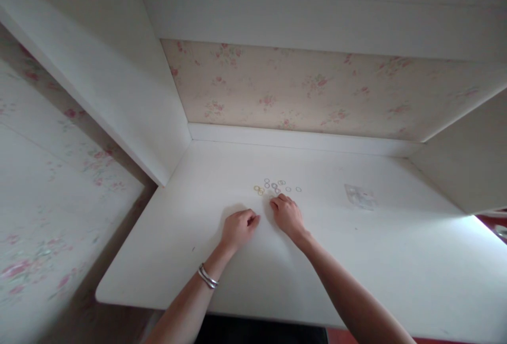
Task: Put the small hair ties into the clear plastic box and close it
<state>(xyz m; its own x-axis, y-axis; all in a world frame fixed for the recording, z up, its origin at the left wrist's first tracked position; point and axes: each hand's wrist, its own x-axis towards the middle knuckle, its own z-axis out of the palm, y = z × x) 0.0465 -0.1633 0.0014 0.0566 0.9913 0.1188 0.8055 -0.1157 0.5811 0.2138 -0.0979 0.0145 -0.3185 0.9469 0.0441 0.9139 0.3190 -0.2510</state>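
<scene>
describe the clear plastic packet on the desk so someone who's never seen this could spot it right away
Start at the white desk set in the alcove under the floral wallpaper. The small rings lie scattered near its middle, just beyond the right hand. Look further right of them: the clear plastic packet lies flat and alone, the only see-through rectangular thing there, with faint reddish marks on it.

Small rings at frame centre: too small to count or identify. Clear packet, centre right: contents illegible. Both forearms cut off at bottom edge.
</scene>
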